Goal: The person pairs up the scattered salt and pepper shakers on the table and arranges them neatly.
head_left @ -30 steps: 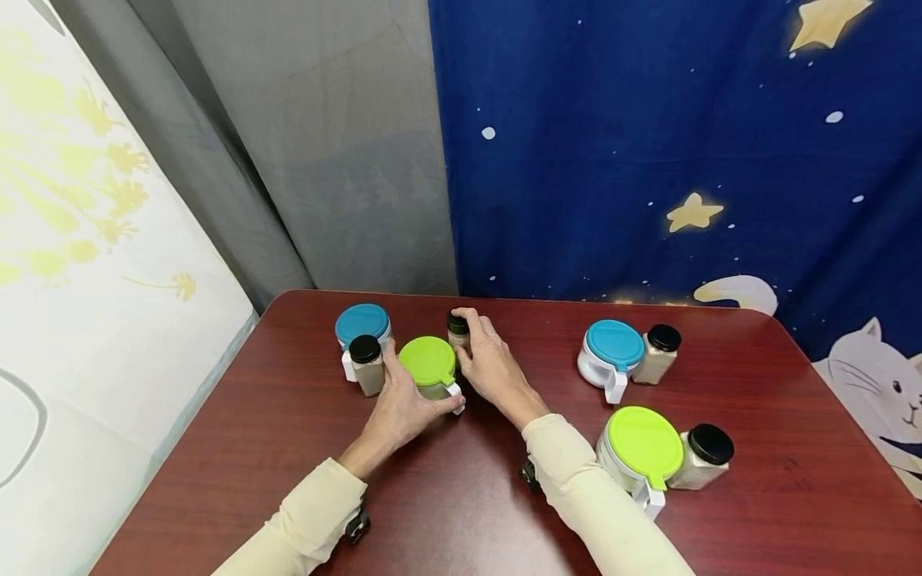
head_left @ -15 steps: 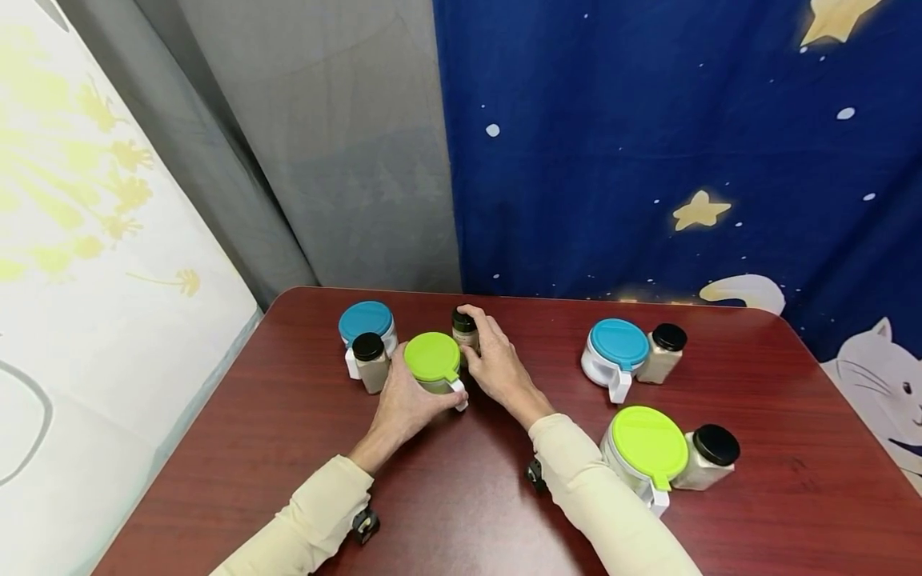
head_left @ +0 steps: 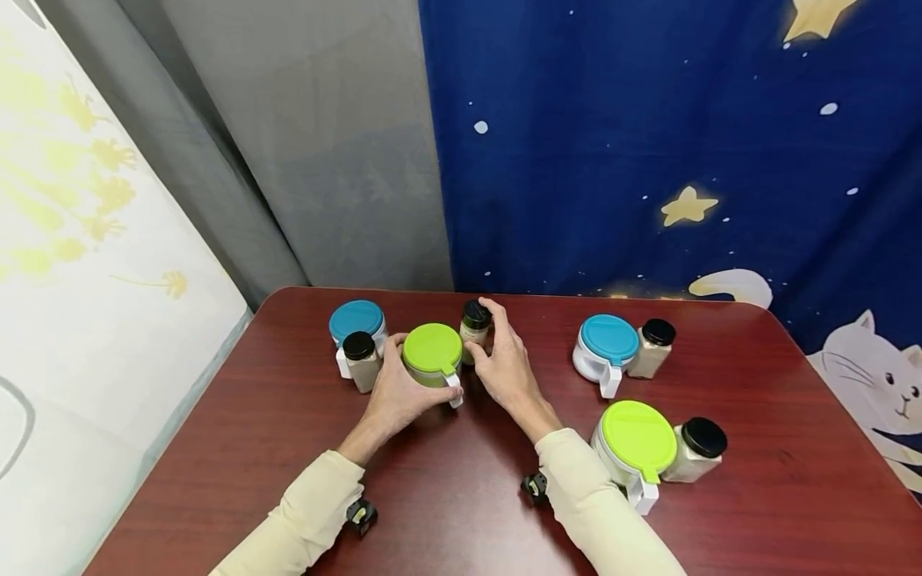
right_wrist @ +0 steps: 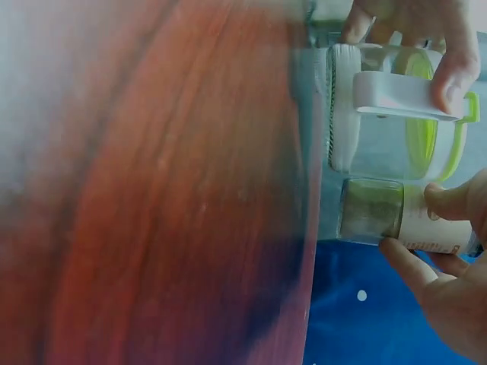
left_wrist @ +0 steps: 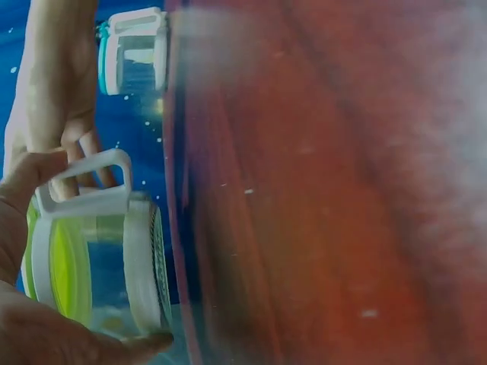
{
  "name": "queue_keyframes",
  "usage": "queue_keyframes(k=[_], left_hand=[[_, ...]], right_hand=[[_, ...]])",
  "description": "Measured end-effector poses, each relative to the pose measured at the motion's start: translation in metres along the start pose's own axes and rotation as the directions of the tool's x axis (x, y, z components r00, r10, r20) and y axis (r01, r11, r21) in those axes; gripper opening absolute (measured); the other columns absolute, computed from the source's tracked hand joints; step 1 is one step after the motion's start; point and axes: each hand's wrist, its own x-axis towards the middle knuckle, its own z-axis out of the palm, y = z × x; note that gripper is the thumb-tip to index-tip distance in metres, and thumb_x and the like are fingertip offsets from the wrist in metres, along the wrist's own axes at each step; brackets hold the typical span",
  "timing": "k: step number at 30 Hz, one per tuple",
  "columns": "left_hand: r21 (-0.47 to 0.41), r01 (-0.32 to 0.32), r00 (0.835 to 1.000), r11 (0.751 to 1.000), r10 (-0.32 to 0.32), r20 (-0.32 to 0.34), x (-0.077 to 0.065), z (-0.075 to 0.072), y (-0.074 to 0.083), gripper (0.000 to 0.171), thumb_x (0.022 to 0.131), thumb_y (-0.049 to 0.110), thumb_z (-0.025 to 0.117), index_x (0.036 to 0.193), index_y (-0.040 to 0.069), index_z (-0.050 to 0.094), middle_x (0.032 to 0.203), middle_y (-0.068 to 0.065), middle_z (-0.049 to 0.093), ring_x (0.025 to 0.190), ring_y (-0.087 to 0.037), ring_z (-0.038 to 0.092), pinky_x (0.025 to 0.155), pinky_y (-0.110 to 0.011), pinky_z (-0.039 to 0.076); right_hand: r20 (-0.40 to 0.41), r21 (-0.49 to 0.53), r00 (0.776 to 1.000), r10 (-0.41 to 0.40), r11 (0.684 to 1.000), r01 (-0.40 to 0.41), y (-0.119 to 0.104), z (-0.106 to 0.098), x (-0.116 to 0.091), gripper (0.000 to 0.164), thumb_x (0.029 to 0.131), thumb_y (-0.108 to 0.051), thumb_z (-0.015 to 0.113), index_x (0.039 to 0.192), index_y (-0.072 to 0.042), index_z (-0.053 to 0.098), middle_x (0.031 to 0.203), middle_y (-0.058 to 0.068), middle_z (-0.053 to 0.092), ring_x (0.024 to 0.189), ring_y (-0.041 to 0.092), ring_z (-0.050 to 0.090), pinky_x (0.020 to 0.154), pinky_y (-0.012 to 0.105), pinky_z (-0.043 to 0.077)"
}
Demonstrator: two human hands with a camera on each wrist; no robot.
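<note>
My left hand (head_left: 398, 394) grips a clear jar with a green lid (head_left: 432, 346) and a white handle. Its thumb lies on the handle and its fingers reach round the far-left side. The right hand (head_left: 508, 374) holds a small spice jar (head_left: 474, 324) with a black lid, just right of the green-lidded jar. In the right wrist view, thumb and fingers pinch the spice jar (right_wrist: 430, 228) around its pale label. The left wrist view shows the handled jar (left_wrist: 106, 266) from the side, the thumb at its handle.
Left of the left hand stand a blue-lidded jar (head_left: 357, 320) and a black-capped square jar (head_left: 362, 366). Rightward are another blue-lidded jar (head_left: 609, 342) beside a black-capped jar (head_left: 651, 350), and nearer, a green-lidded jar (head_left: 637, 440) beside a black-capped jar (head_left: 695, 454). Curtains hang behind the table (head_left: 461, 512).
The spice jar has shifted right with my right hand. The green-lidded jar in the left hand has moved slightly right and away from me. The view has swayed a little.
</note>
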Motion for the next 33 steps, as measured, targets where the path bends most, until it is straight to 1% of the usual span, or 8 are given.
queue_keyframes(k=[4, 8, 10, 15, 20, 24, 30, 33], left_hand=[[-0.055, -0.056, 0.995, 0.997, 0.06, 0.083, 0.008, 0.001, 0.003, 0.111, 0.062, 0.029, 0.099, 0.146, 0.008, 0.029, 0.137, -0.013, 0.054, 0.12, -0.027, 0.055, 0.104, -0.049, 0.042], [-0.115, -0.112, 0.973, 0.987, 0.133, 0.19, 0.017, 0.005, 0.004, 0.11, 0.065, 0.027, 0.098, 0.147, 0.008, 0.027, 0.138, -0.012, 0.052, 0.121, -0.024, 0.054, 0.106, -0.047, 0.04], [-0.131, -0.125, 0.964, 0.984, 0.152, 0.221, 0.02, 0.008, 0.005, 0.11, 0.065, 0.026, 0.098, 0.147, 0.009, 0.027, 0.138, -0.01, 0.051, 0.121, -0.023, 0.053, 0.107, -0.046, 0.04], [-0.152, -0.104, 0.961, 0.983, 0.139, 0.238, 0.027, 0.017, 0.008, 0.11, 0.062, 0.021, 0.1, 0.146, 0.012, 0.029, 0.136, -0.008, 0.052, 0.12, -0.021, 0.053, 0.106, -0.044, 0.041], [-0.209, -0.084, 0.945, 0.974, 0.144, 0.292, 0.043, 0.032, 0.013, 0.109, 0.065, 0.018, 0.098, 0.148, 0.012, 0.027, 0.138, -0.007, 0.052, 0.123, -0.021, 0.052, 0.108, -0.043, 0.039], [-0.259, -0.039, 0.937, 0.965, 0.125, 0.325, 0.05, 0.041, 0.017, 0.11, 0.064, 0.013, 0.098, 0.148, 0.011, 0.028, 0.138, -0.008, 0.053, 0.125, -0.022, 0.051, 0.109, -0.045, 0.038], [-0.26, 0.007, 0.927, 0.966, 0.091, 0.363, 0.058, 0.056, 0.018, 0.111, 0.062, 0.006, 0.098, 0.148, 0.011, 0.028, 0.139, -0.008, 0.053, 0.123, -0.022, 0.052, 0.108, -0.043, 0.039], [-0.27, 0.02, 0.917, 0.963, 0.09, 0.389, 0.063, 0.065, 0.018, 0.111, 0.063, 0.004, 0.097, 0.149, 0.012, 0.027, 0.142, -0.009, 0.052, 0.125, -0.023, 0.051, 0.108, -0.041, 0.038]], right_hand=[[-0.038, -0.009, 0.999, 0.035, 0.999, -0.035, 0.002, -0.008, -0.005, 0.083, 0.092, -0.003, 0.073, 0.158, -0.027, 0.029, 0.141, 0.014, 0.056, 0.111, 0.028, 0.062, 0.091, 0.048, 0.05], [-0.101, -0.012, 0.989, 0.106, 0.994, -0.108, 0.005, -0.013, -0.01, 0.098, 0.092, -0.002, 0.072, 0.162, -0.032, 0.01, 0.139, 0.017, 0.058, 0.109, 0.031, 0.064, 0.091, 0.049, 0.051], [-0.116, -0.02, 0.984, 0.134, 0.99, -0.137, 0.006, -0.017, -0.013, 0.102, 0.092, -0.003, 0.073, 0.163, -0.032, 0.005, 0.135, 0.018, 0.06, 0.105, 0.032, 0.065, 0.088, 0.05, 0.051], [-0.132, -0.088, 0.979, 0.156, 0.982, -0.168, 0.008, -0.024, -0.017, 0.101, 0.094, -0.007, 0.072, 0.163, -0.03, 0.004, 0.132, 0.023, 0.061, 0.103, 0.037, 0.066, 0.084, 0.052, 0.051], [-0.217, -0.138, 0.959, 0.183, 0.967, -0.216, 0.009, -0.033, -0.019, 0.097, 0.094, -0.007, 0.073, 0.163, -0.027, 0.008, 0.134, 0.027, 0.058, 0.107, 0.041, 0.064, 0.088, 0.057, 0.051], [-0.252, -0.133, 0.944, 0.212, 0.959, -0.251, 0.011, -0.037, -0.02, 0.092, 0.095, -0.01, 0.072, 0.162, -0.024, 0.012, 0.14, 0.025, 0.054, 0.114, 0.041, 0.061, 0.09, 0.058, 0.05], [-0.252, -0.101, 0.924, 0.286, 0.942, -0.32, 0.022, -0.04, -0.019, 0.087, 0.095, -0.008, 0.07, 0.161, -0.016, 0.013, 0.144, 0.028, 0.05, 0.119, 0.044, 0.058, 0.096, 0.058, 0.047], [-0.266, -0.104, 0.912, 0.312, 0.931, -0.349, 0.028, -0.042, -0.018, 0.085, 0.095, -0.006, 0.069, 0.16, -0.014, 0.015, 0.145, 0.029, 0.047, 0.118, 0.046, 0.057, 0.097, 0.059, 0.046]])
